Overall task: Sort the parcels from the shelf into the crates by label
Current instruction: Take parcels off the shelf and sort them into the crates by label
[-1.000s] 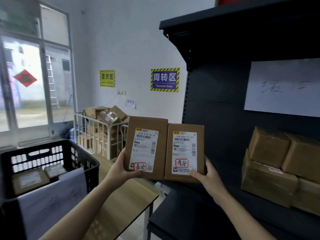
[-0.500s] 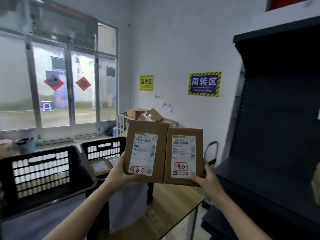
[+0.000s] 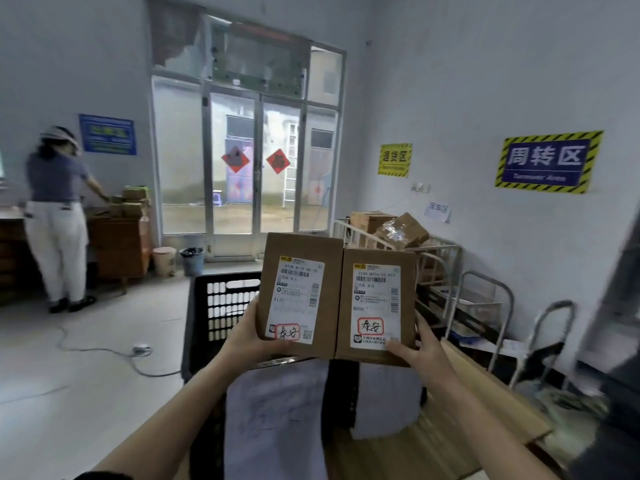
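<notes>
Left hand (image 3: 249,337) grips left parcel (image 3: 298,296), right hand (image 3: 420,351) grips right parcel (image 3: 377,306); parcels touching, labels facing. Below hands: black crate (image 3: 221,306), wooden table (image 3: 467,420). Beyond: glass doors (image 3: 256,174).

The left forearm (image 3: 180,410) and right forearm (image 3: 481,420) are bare up to the left hand (image 3: 249,337) and right hand (image 3: 420,355). A dark sleeve edge (image 3: 104,475) shows at the left arm's lowest visible part.

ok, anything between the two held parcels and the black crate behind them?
Nothing visible. The left hand holds the left parcel and the right hand the right parcel, up in front of the black crate; its opening is hidden behind them.
</notes>
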Available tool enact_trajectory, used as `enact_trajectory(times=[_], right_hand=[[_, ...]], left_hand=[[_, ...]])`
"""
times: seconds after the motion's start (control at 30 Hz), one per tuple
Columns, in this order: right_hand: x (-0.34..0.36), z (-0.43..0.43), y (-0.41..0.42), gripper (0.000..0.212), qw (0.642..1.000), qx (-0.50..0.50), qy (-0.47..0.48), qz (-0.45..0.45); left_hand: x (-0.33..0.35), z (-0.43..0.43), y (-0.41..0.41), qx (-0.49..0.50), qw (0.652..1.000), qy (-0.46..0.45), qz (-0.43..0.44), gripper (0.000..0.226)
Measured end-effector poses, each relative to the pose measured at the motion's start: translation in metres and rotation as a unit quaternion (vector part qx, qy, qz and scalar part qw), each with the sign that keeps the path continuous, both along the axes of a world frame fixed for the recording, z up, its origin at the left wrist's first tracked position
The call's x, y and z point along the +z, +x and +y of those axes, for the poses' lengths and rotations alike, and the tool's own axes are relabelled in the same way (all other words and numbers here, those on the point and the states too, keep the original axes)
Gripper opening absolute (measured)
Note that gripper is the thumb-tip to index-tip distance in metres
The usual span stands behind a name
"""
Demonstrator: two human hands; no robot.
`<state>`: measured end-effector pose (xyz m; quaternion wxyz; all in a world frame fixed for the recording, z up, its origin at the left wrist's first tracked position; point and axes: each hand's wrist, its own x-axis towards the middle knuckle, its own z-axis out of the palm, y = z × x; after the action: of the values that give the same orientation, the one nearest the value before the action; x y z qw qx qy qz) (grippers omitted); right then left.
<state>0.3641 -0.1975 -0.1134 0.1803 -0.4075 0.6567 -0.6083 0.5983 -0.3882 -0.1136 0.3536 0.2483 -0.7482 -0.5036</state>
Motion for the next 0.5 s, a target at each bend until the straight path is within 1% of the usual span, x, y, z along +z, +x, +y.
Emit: enact_trajectory(times=[0.07,0.2,0.27,0.37,0.5], right_hand=[[-0.001,-0.020,0.012,0.063,1.000,0.023,0.004,-0.009],[-0.005,-0.055,0.031,0.060,0.998,0.060,0.009,-0.013],[-0.004,-0.072,0.037,0.056,0.997,0.078,0.014,-0.009],[-0.002,-0.094,0.041,0.050,0.994,0.104,0.013,-0.017],[-0.005,-0.125,0.034,0.053,0.993,0.118,0.014,-0.027]], left_hand=[[-0.004,-0.012,0.020,0.026,1.000,0.004,0.006,0.088],[-0.008,-0.029,0.053,0.074,0.997,-0.013,-0.016,0.105],[-0.009,-0.037,0.062,0.095,0.995,-0.010,-0.019,0.101],[-0.007,-0.047,0.067,0.113,0.993,0.001,-0.026,0.087],[-0.003,-0.062,0.064,0.136,0.990,0.018,-0.037,0.085]])
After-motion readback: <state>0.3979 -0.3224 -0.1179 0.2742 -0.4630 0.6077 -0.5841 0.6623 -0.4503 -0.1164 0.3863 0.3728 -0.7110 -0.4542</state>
